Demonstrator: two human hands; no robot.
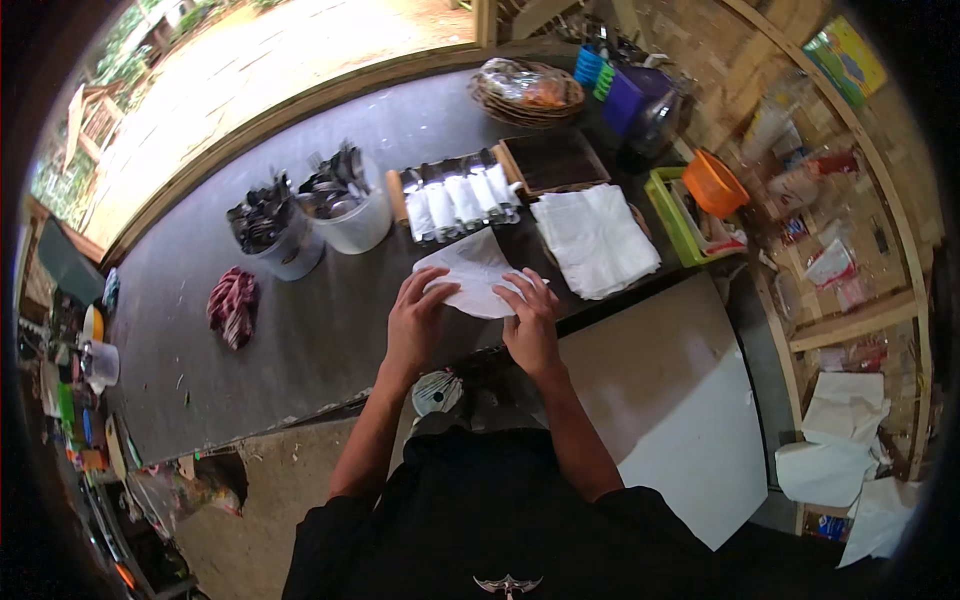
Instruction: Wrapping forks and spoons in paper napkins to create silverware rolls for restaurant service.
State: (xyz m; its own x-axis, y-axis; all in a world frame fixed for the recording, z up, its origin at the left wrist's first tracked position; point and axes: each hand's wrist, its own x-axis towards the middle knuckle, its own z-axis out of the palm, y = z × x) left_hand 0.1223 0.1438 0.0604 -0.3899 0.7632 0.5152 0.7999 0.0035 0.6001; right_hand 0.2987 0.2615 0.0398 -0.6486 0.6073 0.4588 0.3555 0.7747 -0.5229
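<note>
Both hands hold a white paper napkin (480, 274) above the dark tabletop. My left hand (420, 304) grips its left side with the thumb over the paper, and my right hand (531, 307) grips its right side. Just beyond lies a row of cutlery sets wrapped in white napkins (454, 202), their metal ends showing, on a holder with wooden sides. A stack of white napkins (596, 240) rests to the right of my right hand. Left of the wrapped row stand two plastic buckets of loose cutlery, a clear one (356, 229) and a greyish one (289, 255).
A crumpled red checked cloth (232, 307) lies on the dark table (300, 352). Woven baskets (525, 112) and a dark wooden tray (555, 161) sit farther back. A green bin (667, 217) with an orange basket (712, 184) stands at the right. A white panel (667, 397) is beside me.
</note>
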